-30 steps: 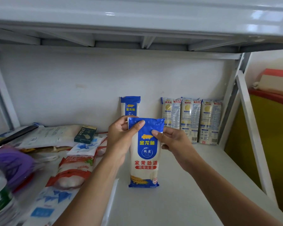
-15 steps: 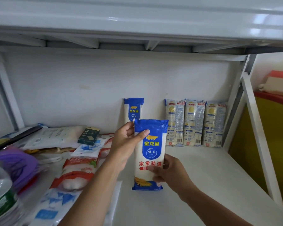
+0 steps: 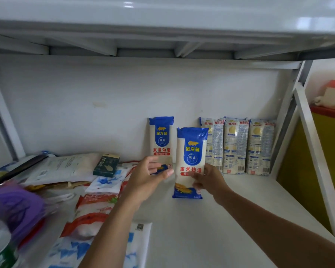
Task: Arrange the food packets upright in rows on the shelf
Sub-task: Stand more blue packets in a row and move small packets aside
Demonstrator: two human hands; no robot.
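The white shelf is wide and has a back wall to lean things against. On its left side lies a heap of flat packets, red-and-white and blue-and-white ones, not yet sorted. At the far right, three pale packets stand upright side by side against the wall. Left of them, after a gap, one blue-topped packet stands alone at the wall.

The held packet, of the same kind, is upright, nearer than this row and in front of the gap. I cannot tell if its bottom edge already sits on the shelf. The right hand grasps it, with fingers curled round its lower half. The left hand is released and holds nothing. It is just left of the held packet, before the foot of the blue-topped packet; whether it touches that one is not clear. A small dark box rests on the far side of the heap.

I think the danger is tipping. The packet is tall, narrow and soft, so if it is let go before it leans on the wall, it may fall forward. If it is pushed crooked into the gap, it may knock over a neighbour on either side.
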